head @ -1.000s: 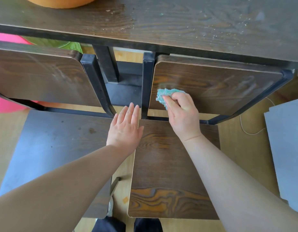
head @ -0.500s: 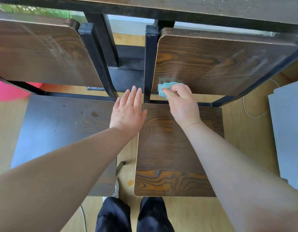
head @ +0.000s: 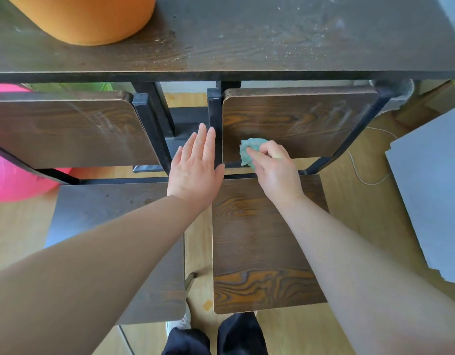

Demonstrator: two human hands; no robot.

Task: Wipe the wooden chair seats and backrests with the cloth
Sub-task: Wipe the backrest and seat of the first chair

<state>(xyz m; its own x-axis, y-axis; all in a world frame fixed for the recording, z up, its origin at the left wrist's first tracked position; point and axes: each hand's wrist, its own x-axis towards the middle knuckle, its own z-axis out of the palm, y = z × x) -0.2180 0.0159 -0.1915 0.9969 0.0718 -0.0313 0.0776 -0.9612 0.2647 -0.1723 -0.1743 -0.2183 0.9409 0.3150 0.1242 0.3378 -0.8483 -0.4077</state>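
Observation:
Two dark wooden chairs with black metal frames stand side by side below me. My right hand (head: 275, 167) grips a bunched teal cloth (head: 250, 149) and presses it against the lower left corner of the right chair's backrest (head: 310, 121). The right chair's seat (head: 257, 247) lies under my right forearm. My left hand (head: 195, 167) is flat with fingers spread, hovering over the gap between the two chairs beside the black frame post (head: 216, 124). The left chair's backrest (head: 67, 129) and seat (head: 106, 208) show dusty streaks.
A dark wooden tabletop (head: 246, 34) runs across the top, carrying an orange round object (head: 88, 16). A pink ball (head: 11, 180) sits on the floor at left. A grey panel (head: 433, 188) lies at right, with a thin cord (head: 362, 175) on the wood floor.
The view tilted back up, bringing the tabletop and orange object into sight. My right hand stays with the cloth on the backrest's lower left corner; my left hand keeps its place.

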